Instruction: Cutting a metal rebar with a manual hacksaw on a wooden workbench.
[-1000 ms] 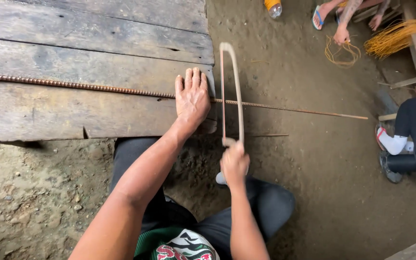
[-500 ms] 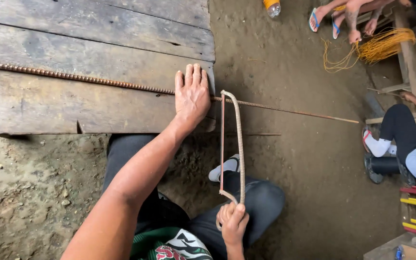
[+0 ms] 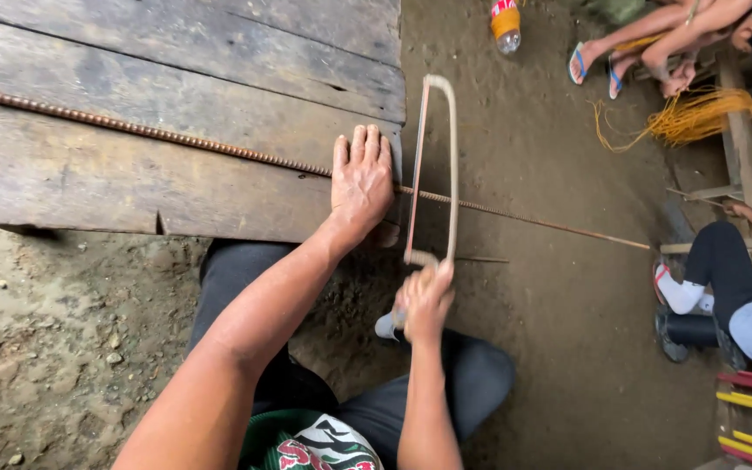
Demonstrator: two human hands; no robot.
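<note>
- Your left hand [image 3: 361, 184] lies flat on the rebar [image 3: 167, 139], fingers together, pinning it to the planks [image 3: 132, 183] at the edge.
- Your right hand [image 3: 426, 300] is fisted round the hacksaw [image 3: 435, 165] handle at 6 o'clock of the cut.
- Blade crosses the rebar just off the plank edge, at 3 o'clock of your left hand.
- Rebar looks in 1 piece: cut not through; cut depth can't be seen.

Rough worksite: dirt floor [image 3: 567, 348], plank bench [image 3: 132, 174], rebar [image 3: 176, 139].

soft even daylight, faint shadows, slight motion blur.
</note>
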